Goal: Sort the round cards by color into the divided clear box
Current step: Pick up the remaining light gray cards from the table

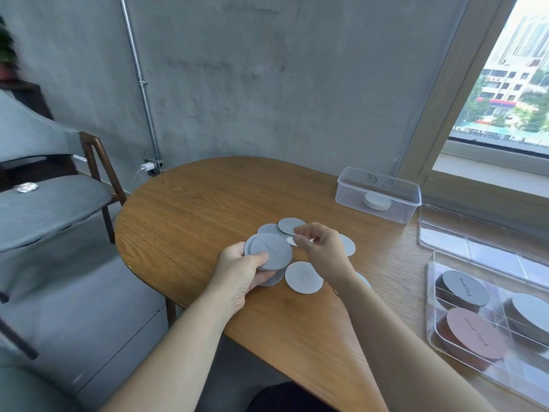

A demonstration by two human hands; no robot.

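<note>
task is partly done, i judge more than half. the divided clear box [431, 295], at the counter [193, 203] edge on your right, already has 3 piles, in separate compartments as far as i see: a grey-topped pile [465, 288], a brown-red pile [475, 333] and another grey pile [531, 313]. left to do: the grey cards in the middle of the counter. your left hand [239, 273] holds a stack of grey cards [271, 252], thumb on top, fingers under. your right hand [322, 251] hovers over the loose grey cards [303, 277] w/ fingers curled; if it pinches one, i cannot tell. cards look thin, flat, matte, w/ faint handwriting.
</note>
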